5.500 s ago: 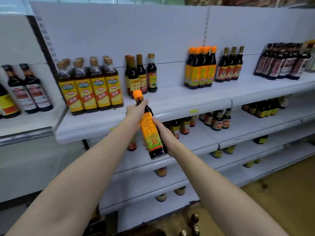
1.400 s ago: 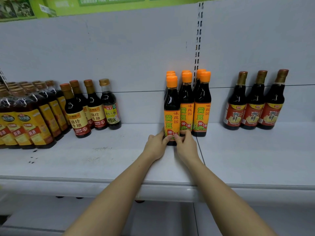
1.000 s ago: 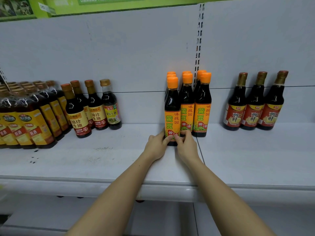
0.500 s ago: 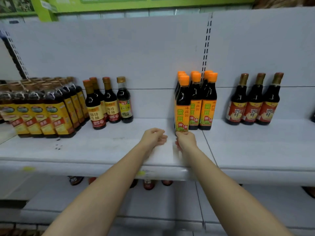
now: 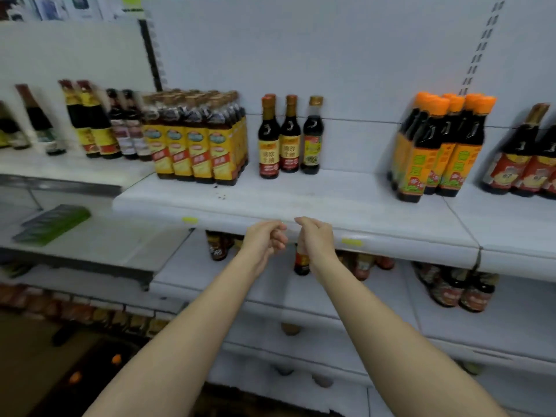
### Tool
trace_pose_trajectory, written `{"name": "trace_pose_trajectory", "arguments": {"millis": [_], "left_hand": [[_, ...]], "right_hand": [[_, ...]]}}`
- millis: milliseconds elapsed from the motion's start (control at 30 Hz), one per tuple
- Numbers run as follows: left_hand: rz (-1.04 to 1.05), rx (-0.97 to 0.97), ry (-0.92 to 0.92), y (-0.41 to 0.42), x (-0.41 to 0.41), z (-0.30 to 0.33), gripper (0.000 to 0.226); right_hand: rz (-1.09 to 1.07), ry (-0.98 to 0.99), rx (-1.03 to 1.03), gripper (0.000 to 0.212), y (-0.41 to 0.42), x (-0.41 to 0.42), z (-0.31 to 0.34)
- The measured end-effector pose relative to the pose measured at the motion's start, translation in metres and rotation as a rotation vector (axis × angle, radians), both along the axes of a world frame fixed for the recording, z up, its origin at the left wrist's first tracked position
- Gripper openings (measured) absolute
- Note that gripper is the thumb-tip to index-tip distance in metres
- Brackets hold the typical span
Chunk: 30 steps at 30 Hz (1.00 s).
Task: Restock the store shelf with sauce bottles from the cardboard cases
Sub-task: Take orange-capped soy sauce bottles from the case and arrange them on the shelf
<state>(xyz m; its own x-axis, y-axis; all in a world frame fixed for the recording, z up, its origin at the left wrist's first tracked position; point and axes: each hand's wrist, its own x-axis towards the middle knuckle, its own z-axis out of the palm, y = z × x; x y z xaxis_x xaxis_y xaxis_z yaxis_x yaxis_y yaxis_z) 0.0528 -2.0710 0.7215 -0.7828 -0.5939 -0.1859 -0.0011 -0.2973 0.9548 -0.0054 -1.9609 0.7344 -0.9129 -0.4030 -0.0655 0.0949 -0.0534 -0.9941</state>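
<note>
The orange-capped sauce bottles (image 5: 436, 152) stand in a tight group on the white shelf (image 5: 301, 203), to the right of my hands. The front one (image 5: 413, 167) stands free, with nothing touching it. My left hand (image 5: 264, 239) and my right hand (image 5: 316, 239) hover side by side just in front of the shelf's front edge. Both have loosely curled fingers and hold nothing. Low at the left, two orange caps (image 5: 115, 358) show in a dark, blurred spot near the floor.
On the same shelf stand yellow-labelled bottles (image 5: 195, 155), three dark bottles (image 5: 288, 139) and red-labelled bottles (image 5: 523, 167) at the far right. More bottles (image 5: 451, 290) sit on the shelf below. A green pack (image 5: 51, 224) lies on the left unit.
Both hands let go of the front orange-capped bottle and drew back off the shelf to its front edge. The view has swung left and down, so the bottles now sit to the right.
</note>
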Motion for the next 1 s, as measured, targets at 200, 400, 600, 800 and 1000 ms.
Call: {"name": "trace_pose_trajectory", "arguments": {"millis": [200, 400, 600, 800, 1000], "left_hand": [[0.133, 0.07, -0.214, -0.058, 0.116, -0.084, 0.025], [0.222, 0.162, -0.412, -0.085, 0.226, -0.15, 0.022], [0.345, 0.294, -0.476, -0.092, 0.279, -0.186, 0.027], [0.44, 0.299, -0.554, -0.12, 0.322, -0.202, 0.029], [0.517, 0.297, -0.695, -0.15, 0.356, -0.211, 0.029]], "right_hand": [[0.203, -0.186, 0.121, 0.047, -0.055, 0.098, -0.067], [0.418, -0.375, 0.23, 0.04, -0.087, 0.177, -0.136], [0.58, -0.492, 0.353, 0.027, -0.106, 0.228, -0.183], [0.617, -0.572, 0.401, 0.021, -0.145, 0.244, -0.23], [0.7, -0.669, 0.45, 0.02, -0.194, 0.261, -0.258]]}}
